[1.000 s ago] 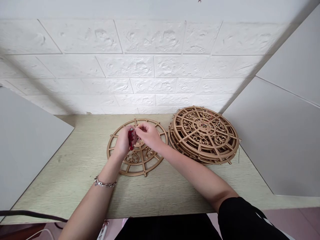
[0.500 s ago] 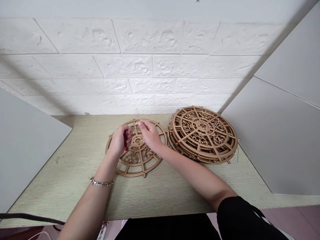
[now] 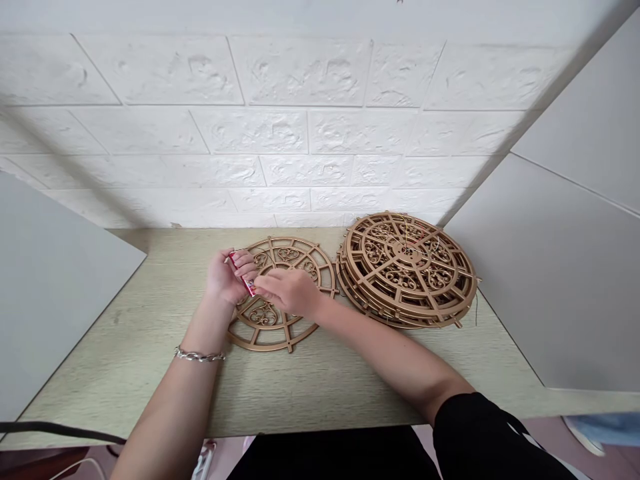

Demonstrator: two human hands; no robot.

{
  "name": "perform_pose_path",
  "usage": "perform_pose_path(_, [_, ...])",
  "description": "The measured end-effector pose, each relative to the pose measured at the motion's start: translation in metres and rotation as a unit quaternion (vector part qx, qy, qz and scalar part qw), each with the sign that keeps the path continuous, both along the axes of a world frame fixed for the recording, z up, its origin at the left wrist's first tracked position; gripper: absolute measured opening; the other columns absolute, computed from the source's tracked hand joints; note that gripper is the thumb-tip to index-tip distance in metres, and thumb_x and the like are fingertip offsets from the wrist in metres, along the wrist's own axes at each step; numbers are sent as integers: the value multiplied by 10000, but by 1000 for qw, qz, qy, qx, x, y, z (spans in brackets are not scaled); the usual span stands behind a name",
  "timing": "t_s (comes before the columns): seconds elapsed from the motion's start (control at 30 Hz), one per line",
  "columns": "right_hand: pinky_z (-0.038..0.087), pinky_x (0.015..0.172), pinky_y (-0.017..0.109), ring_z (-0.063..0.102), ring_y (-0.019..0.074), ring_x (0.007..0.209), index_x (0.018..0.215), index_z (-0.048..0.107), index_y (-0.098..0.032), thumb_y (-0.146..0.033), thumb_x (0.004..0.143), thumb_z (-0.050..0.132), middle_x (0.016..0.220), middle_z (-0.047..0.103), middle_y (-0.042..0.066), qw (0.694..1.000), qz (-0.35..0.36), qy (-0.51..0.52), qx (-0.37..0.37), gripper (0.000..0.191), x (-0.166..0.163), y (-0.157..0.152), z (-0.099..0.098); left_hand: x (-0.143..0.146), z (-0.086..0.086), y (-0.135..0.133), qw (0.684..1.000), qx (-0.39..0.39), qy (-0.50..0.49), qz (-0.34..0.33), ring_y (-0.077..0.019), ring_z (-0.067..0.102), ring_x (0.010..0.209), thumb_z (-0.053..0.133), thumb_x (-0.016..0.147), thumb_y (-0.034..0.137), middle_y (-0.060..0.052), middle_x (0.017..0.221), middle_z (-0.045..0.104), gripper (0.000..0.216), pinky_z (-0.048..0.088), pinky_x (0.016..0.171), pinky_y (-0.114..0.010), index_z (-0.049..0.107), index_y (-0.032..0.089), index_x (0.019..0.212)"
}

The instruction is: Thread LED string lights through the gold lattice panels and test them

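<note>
With twelve o'clock lying straight ahead of mid-view, the person's black clothing [image 3: 330,457] is filling six, and a black sleeve [image 3: 470,440] is showing between four and five. A light shoe [image 3: 584,438] is resting on the floor [image 3: 543,430] at four. At eight, a dark cable [image 3: 60,430] is crossing the near left corner of the pale worktop [image 3: 350,387], and a silver bracelet [image 3: 200,356] is circling the left wrist [image 3: 204,339].

Between eight and nine, the left hand [image 3: 226,277] is curling round a slim red object [image 3: 243,275], its fingers holding it slantwise across the palm. The right hand [image 3: 295,291], at seven, is hovering over a gold lattice disc [image 3: 287,330] with its fingers bunched; their tips are meeting or nearly meeting the object's near end, but whether they are pinching anything cannot be told. The disc is lying flat on the worktop between seven and eight, partly hidden by the hands.

Just beside it, between three and four, a stack of similar discs [image 3: 400,252] is standing, thin wires [image 3: 406,230] straggling over its top. Grey panels [image 3: 550,280] are flanking the worktop at nine and three, and a white brick-patterned wall [image 3: 280,133] is rising at twelve.
</note>
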State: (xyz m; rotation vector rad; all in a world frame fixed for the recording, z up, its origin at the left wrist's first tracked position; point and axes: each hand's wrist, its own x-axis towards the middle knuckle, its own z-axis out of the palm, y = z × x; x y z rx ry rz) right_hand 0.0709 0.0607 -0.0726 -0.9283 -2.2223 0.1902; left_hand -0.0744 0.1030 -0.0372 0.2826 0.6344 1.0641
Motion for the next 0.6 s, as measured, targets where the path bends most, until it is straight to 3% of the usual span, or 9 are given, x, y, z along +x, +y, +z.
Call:
perform_pose_path(0.2, [211, 470, 237, 449, 103, 540, 720, 608, -200, -420, 920, 280, 653, 576, 23, 991, -7, -114, 67, 442, -2, 1, -5, -3, -3, 0, 998, -17, -53, -5, -47, 319, 298, 349, 823, 175, 59, 447, 344, 254, 256, 328, -173, 305, 182, 572])
perform_pose_path(0.43, [183, 465, 237, 426, 94, 494, 635, 596, -186, -517, 892, 333, 577, 562, 22, 996, -10, -84, 39, 495, -1, 4, -7, -3, -3, 0, 997, -20, -72, -10, -46, 322, 293, 364, 812, 162, 59, 438, 349, 246, 255, 324, -171, 304, 183, 575])
perform_pose_path(0.6, [181, 460, 233, 419, 92, 466, 609, 585, -180, -464, 901, 339, 541, 561, 20, 995, -11, -86, 48, 476, 0, 5, -10, -1, -3, 0, 997, -18, -71, -9, -44, 320, 292, 357, 816, 164, 60, 436, 346, 252, 252, 322, -168, 294, 184, 572])
